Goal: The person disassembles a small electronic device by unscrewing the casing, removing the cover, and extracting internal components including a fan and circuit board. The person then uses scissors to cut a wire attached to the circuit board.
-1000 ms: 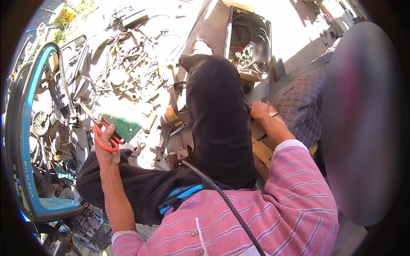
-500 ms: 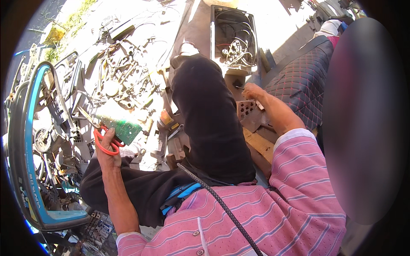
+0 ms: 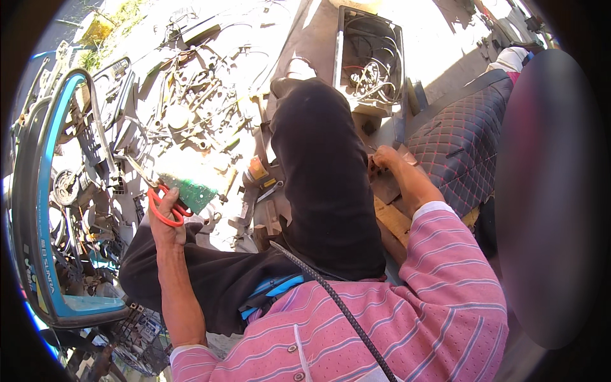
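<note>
Blue frame (image 3: 44,210), at 9 o'clock, stood aside. Open box (image 3: 369,60) with loose wires, at 1 o'clock. Right hand (image 3: 388,159) closed on wood block (image 3: 385,188), steadying it. Left hand (image 3: 167,213) grips red scissors (image 3: 162,207) against green board (image 3: 194,191), for cutting.

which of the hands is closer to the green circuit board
Left. The left hand holds red-handled scissors right beside the green circuit board. The right hand is far off across the dark-trousered leg, at a wooden block.
</note>
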